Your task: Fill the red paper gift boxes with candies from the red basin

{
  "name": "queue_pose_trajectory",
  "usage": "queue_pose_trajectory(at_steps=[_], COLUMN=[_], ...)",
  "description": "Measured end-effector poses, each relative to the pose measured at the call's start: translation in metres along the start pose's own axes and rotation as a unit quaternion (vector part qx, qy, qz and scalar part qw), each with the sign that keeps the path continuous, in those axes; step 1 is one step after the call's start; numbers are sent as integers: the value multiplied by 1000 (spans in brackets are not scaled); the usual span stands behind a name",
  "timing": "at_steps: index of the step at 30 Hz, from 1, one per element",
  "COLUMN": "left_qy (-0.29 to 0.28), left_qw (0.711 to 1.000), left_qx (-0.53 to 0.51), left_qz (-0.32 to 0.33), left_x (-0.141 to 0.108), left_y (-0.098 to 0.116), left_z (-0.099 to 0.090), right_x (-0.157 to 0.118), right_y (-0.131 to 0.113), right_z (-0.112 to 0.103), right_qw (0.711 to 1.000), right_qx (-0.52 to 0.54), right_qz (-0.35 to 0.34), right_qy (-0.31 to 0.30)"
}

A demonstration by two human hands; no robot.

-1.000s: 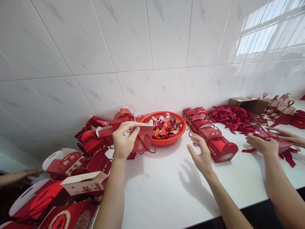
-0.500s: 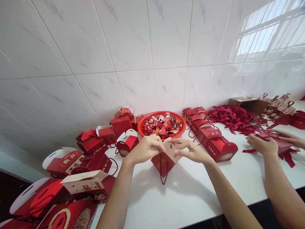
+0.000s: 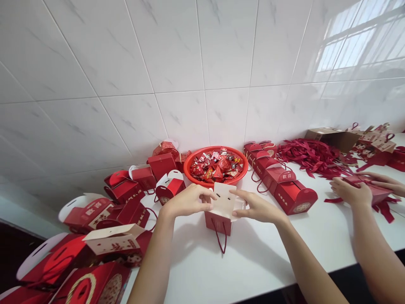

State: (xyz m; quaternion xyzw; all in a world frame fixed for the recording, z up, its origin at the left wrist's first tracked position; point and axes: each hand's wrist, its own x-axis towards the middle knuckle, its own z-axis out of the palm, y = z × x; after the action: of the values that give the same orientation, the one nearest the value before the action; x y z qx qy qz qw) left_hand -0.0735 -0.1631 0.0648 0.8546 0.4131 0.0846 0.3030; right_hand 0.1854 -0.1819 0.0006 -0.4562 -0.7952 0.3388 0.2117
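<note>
A small red gift box (image 3: 218, 223) stands on the white table in front of me. Its cream flap (image 3: 224, 199) is raised, with two dark slots in it, and a dark red cord handle (image 3: 223, 245) hangs down its near side. My left hand (image 3: 190, 200) holds the box at the flap's left edge, thumb and fingers bent around it. On the other side, my right hand (image 3: 257, 205) grips the flap's right edge between thumb and forefinger. Behind the box sits a red plastic basket (image 3: 187, 175) full of wrapped candies (image 3: 218, 165).
Several red gift boxes (image 3: 122, 188) crowd the left side. A row of closed boxes (image 3: 284, 185) stands to the right, near a heap of red ribbons (image 3: 311, 156) and a cardboard carton (image 3: 332, 137). At far right, another person's hands (image 3: 352, 192) handle a ribboned box (image 3: 375, 192).
The gift box has turned so that its cream flap and a flat side face me. My hands have shifted slightly with it, and the flap stands more upright.
</note>
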Motion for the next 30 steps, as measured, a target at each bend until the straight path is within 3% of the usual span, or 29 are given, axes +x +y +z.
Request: queue_pose_trajectory(at_steps=[4, 10, 14, 21, 26, 30], left_qy=[5, -57, -80, -72, -25, -5], left_qw=[999, 993, 993, 995, 1000, 999], left_qx=[33, 49, 53, 47, 7, -29], left_qz=[-17, -93, -74, -55, 16, 38], left_x=[1, 2, 6, 14, 21, 20], left_y=[-3, -10, -17, -18, -16, -17], left_z=[3, 5, 7, 10, 9, 10], right_x=[-1, -4, -9, -20, -30, -34], right_y=[6, 7, 6, 16, 17, 13], right_z=[2, 6, 9, 7, 18, 22], right_qw=[999, 996, 987, 987, 989, 991], right_qx=[37, 82, 145, 144, 117, 100], right_qz=[13, -5, -28, 32, 87, 88], right_qy=[-34, -45, -70, -72, -13, 27])
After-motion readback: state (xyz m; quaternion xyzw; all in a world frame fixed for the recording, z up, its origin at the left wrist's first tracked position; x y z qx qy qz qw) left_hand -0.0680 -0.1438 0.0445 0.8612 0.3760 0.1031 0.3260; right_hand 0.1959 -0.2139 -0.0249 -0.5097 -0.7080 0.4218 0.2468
